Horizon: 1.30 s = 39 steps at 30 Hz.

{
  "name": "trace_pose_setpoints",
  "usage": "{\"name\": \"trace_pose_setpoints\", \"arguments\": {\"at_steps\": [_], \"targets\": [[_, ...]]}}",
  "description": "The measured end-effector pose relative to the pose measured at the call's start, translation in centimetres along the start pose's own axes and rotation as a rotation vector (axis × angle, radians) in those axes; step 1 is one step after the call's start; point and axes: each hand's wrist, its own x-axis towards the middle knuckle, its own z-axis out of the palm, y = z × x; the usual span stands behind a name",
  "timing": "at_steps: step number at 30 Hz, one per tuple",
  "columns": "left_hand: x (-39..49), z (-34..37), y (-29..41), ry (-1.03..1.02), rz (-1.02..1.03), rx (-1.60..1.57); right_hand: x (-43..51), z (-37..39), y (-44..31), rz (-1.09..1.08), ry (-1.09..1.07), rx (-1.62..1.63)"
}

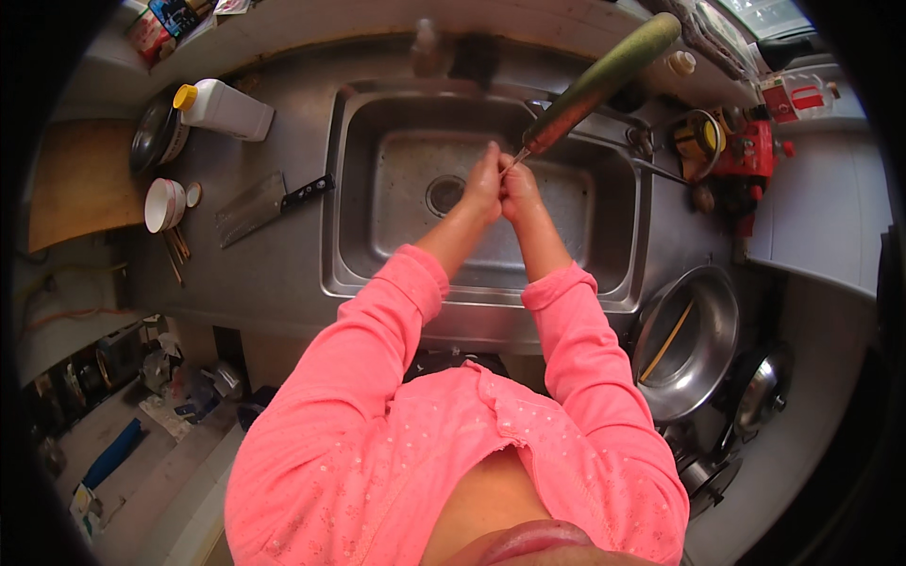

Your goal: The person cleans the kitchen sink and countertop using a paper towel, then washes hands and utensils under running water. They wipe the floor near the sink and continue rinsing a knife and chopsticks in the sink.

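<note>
My left hand (484,185) and my right hand (521,187) are pressed together over the stainless steel sink basin (410,233). They look wet, and nothing is visible between them, though the palms and most of the fingers are hidden. A long tap spout (601,81), green with a reddish end, slants in from the upper right. From its lower end a thin stream of water (517,157) runs onto my hands. To the left of my hands is the round drain (446,196) in the basin floor.
On the left counter lies a cleaver (262,205), handle at the sink rim. Near it are a white jug (228,112), bowls (164,205), chopsticks (175,255) and a wooden board (83,180). On the right, a steel basin (697,354) holds a yellowish stick (667,341).
</note>
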Motion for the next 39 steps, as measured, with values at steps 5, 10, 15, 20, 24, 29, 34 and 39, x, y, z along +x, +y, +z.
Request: {"name": "trace_pose_setpoints", "arguments": {"at_steps": [5, 10, 15, 20, 24, 29, 34, 39], "targets": [[0.0, -2.6, 1.3, -0.475, -0.261, -0.216, -2.3, 1.4, -3.7, 0.396, -0.331, 0.467], [2.1, -3.1, 0.2, -0.141, 0.959, 1.111, -0.4, 3.0, -0.2, 0.131, 0.121, 0.261], [-0.9, -0.7, 3.2, -0.231, -0.192, 0.228, -1.0, 0.0, -2.8, 0.395, -0.427, 0.452], [-1.1, 1.8, 2.6, -0.319, 0.705, 0.636, 0.3, 1.2, -2.3, 0.106, -0.140, 0.105], [-1.2, 2.2, 3.0, -0.552, 0.297, 0.024, -1.3, 0.1, -3.6, 0.356, -0.431, 0.674], [-0.6, 4.3, 4.8, -0.366, -0.127, -0.483, -5.4, 4.8, -2.5, 0.431, -0.387, 1.131], [2.6, 3.3, 4.4, 0.306, 0.915, 1.014, -5.2, 6.5, -3.8, 0.581, 0.108, 0.662], [5.0, -0.4, -0.6, 0.291, 0.367, 1.461, 1.1, 2.6, -2.3, 0.462, -0.292, 0.686]]}}
